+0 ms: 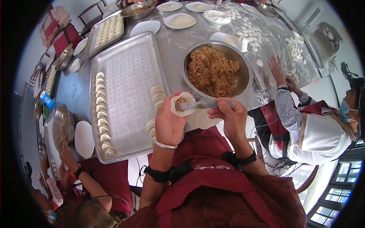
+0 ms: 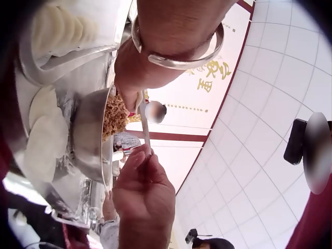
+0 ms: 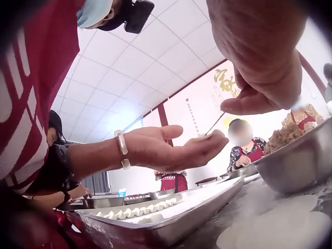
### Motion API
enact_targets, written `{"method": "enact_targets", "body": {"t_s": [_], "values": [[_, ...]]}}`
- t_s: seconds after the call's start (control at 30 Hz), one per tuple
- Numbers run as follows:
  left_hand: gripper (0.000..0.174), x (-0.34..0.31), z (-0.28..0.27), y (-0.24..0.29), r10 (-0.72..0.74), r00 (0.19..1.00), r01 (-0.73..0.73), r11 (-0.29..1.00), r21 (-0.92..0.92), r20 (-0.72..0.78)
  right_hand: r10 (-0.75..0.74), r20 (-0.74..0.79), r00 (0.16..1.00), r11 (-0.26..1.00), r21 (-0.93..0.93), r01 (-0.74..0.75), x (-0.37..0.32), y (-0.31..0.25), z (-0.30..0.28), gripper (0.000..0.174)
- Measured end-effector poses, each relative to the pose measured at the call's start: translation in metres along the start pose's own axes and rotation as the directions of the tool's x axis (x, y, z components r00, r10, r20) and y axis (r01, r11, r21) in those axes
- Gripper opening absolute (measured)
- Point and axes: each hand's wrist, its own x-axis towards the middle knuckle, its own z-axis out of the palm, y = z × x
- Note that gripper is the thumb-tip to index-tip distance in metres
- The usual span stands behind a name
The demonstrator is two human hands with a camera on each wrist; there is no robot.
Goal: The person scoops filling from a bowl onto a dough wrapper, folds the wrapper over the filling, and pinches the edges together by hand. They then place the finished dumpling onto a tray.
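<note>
Pressing the filling (image 1: pixel 182 100) into the dough round (image 1: pixel 183 113), which rests on the upturned, relaxed left hand (image 1: pixel 169 124), probably calls for light strokes, leaving the rim clean. The right hand (image 1: pixel 233 118) pinches the flat spatula (image 1: pixel 201 106), best kept shallow against the dough. Just beyond is the filling bowl (image 1: pixel 245 78); leftward, the metal tray (image 1: pixel 127 79).
</note>
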Motion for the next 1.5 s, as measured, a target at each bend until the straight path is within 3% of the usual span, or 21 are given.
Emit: {"method": "enact_targets", "body": {"t_s": [0.13, 0.23, 0.3, 0.37, 0.43, 0.5, 0.53, 0.63, 0.73, 0.83, 1.07, 1.13, 1.33, 1.43, 1.5], "values": [[0.05, 0.001, -0.014, 0.002, 0.023, 0.999, -0.022, 1.0, -0.008, 0.027, -0.012, -0.017, 1.0, 0.999, -0.033, 0.011, -0.006, -0.016, -0.002, 0.021], [0.048, -0.002, -0.019, 0.003, 0.037, 0.999, -0.037, 0.999, -0.013, 0.022, -0.184, -0.093, 0.979, 0.974, -0.148, 0.169, -0.001, -0.023, -0.017, 0.02], [0.047, -0.006, -0.02, 0.005, 0.043, 0.999, -0.043, 0.999, -0.012, 0.01, -0.347, -0.112, 0.931, 0.894, -0.34, 0.292, 0.007, -0.023, -0.027, 0.017], [0.046, -0.008, -0.018, 0.007, 0.039, 0.999, -0.039, 0.999, -0.01, 0.01, -0.497, -0.083, 0.864, 0.764, -0.513, 0.39, 0.023, -0.01, -0.041, 0.014], [0.048, -0.009, -0.02, 0.007, 0.034, 0.999, -0.033, 0.999, -0.033, 0.034, -0.575, 0.11, 0.811, 0.5, -0.738, 0.454, 0.04, 0.007, -0.057, 0.009], [0.049, -0.011, -0.021, 0.007, 0.028, 0.998, -0.026, 0.999, -0.021, 0.057, -0.541, 0.323, 0.776, 0.213, -0.84, 0.499, 0.049, 0.018, -0.062, 0.01], [0.05, -0.013, -0.021, 0.008, 0.023, 0.998, -0.023, 1.0, 0.001, 0.066, -0.498, 0.306, 0.811, 0.309, -0.811, 0.496, 0.049, 0.025, -0.06, 0.014], [0.049, -0.021, -0.019, 0.014, 0.006, 0.997, -0.006, 1.0, -0.001, 0.076, -0.381, 0.544, 0.748, 0.054, -0.794, 0.605, 0.05, 0.02, -0.055, 0.027], [0.049, -0.031, -0.018, 0.021, -0.017, 0.994, 0.018, 1.0, -0.012, 0.106, -0.392, 0.571, 0.721, 0.099, -0.753, 0.65, 0.026, -0.002, -0.027, 0.049], [0.049, -0.04, -0.011, 0.023, -0.038, 0.992, 0.04, 0.999, -0.018, 0.124, -0.382, 0.695, 0.609, 0.17, -0.595, 0.785, 0.006, -0.016, 0.004, 0.064], [0.055, -0.062, -0.009, 0.024, -0.038, 0.996, 0.036, 0.999, 0.03, 0.086, -0.381, 0.774, 0.505, 0.266, -0.431, 0.862, -0.007, -0.009, 0.034, 0.068], [0.049, -0.067, -0.011, 0.025, -0.004, 0.997, 0.003, 1.0, 0.011, 0.073, -0.382, 0.792, 0.477, 0.287, -0.389, 0.876, -0.007, -0.006, 0.038, 0.069], [0.042, -0.083, -0.007, 0.022, 0.082, 0.995, -0.089, 0.989, 0.12, 0.063, -0.372, 0.756, 0.538, 0.462, -0.352, 0.814, -0.018, -0.001, 0.054, 0.064], [0.04, -0.092, -0.001, 0.022, 0.126, 0.987, -0.146, 0.96, 0.238, 0.1, -0.349, 0.707, 0.614, 0.58, -0.352, 0.735, -0.024, 0.004, 0.057, 0.057], [0.04, -0.097, 0.005, 0.023, 0.155, 0.981, -0.185, 0.924, 0.334, 0.112, -0.296, 0.655, 0.695, 0.723, -0.322, 0.611, -0.029, 0.006, 0.061, 0.054]]}}
